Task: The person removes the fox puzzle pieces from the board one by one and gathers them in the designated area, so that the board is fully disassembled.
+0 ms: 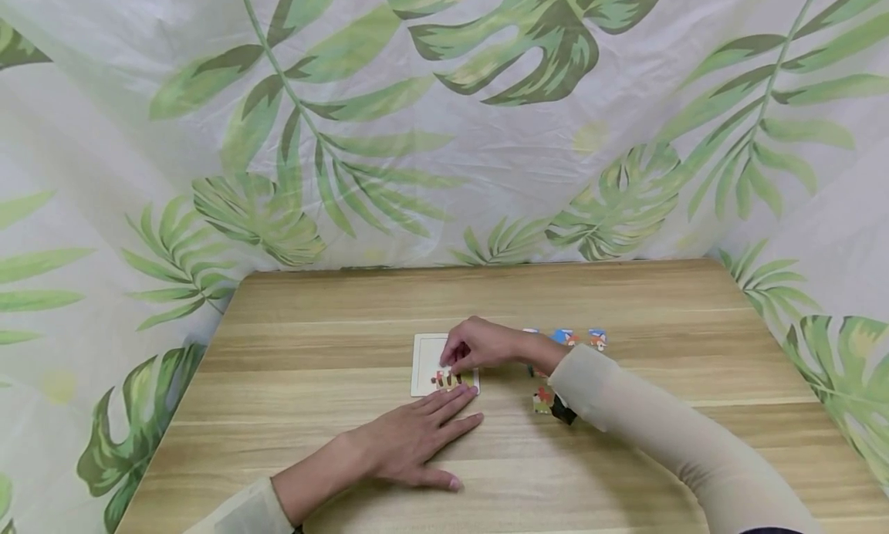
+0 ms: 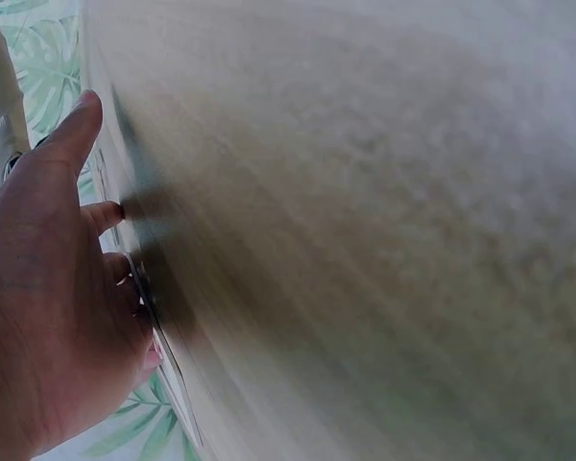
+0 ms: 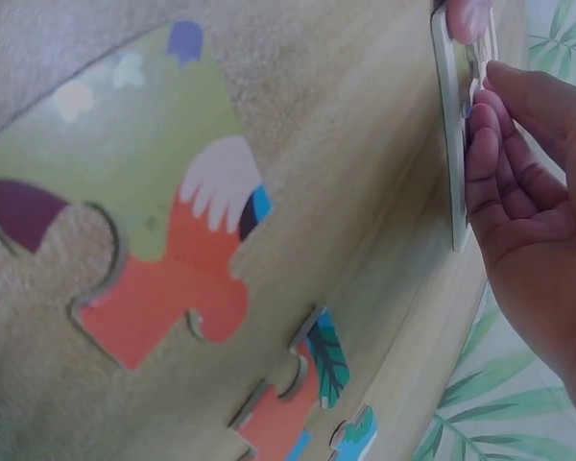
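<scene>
A white puzzle board [image 1: 423, 360] lies on the table, with joined pieces of a striped picture [image 1: 447, 380] in its lower right part. My left hand [image 1: 417, 434] rests palm down in front of it, fingers straight and spread, fingertips on its near edge. Over the board my right hand [image 1: 481, 344] reaches in from the right with curled fingers. Its thumb and fingertips pinch a small puzzle piece right at the board's surface in the right wrist view; the fingers mostly hide that piece.
Loose puzzle pieces lie right of the board: a green and orange one [image 3: 158, 240], an orange one with a dark leaf [image 3: 328, 357], and fox-picture pieces [image 1: 597, 339] farther back. My right forearm [image 1: 625, 399] passes over some. A leaf-patterned curtain [image 1: 389, 133] hangs behind the wooden table [image 1: 312, 326].
</scene>
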The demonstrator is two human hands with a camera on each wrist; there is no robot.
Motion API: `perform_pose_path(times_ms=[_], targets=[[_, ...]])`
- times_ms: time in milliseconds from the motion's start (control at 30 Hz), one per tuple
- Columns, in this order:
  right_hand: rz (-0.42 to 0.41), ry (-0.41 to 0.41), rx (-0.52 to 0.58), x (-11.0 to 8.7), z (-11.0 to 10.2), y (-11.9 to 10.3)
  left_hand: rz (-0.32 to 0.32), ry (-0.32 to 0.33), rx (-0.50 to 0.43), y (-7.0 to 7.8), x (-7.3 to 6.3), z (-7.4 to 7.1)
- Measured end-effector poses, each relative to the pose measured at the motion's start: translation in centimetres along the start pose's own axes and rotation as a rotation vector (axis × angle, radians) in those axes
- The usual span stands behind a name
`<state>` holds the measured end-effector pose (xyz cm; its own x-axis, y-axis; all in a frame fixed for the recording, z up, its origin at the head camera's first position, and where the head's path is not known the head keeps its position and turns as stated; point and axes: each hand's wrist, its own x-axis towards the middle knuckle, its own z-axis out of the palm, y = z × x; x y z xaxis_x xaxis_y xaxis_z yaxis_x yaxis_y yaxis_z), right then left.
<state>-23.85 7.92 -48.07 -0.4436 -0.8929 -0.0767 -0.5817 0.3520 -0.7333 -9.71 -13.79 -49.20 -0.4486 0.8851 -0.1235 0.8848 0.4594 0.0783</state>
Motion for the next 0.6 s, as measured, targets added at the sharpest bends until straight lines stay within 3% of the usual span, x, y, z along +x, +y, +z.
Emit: perform_pose_path(times_ms=[600], targets=[[0.000, -0.022, 0.007, 0.32, 0.21, -0.25, 0.011, -0.005, 0.019, -0.17, 0.11, -0.61]])
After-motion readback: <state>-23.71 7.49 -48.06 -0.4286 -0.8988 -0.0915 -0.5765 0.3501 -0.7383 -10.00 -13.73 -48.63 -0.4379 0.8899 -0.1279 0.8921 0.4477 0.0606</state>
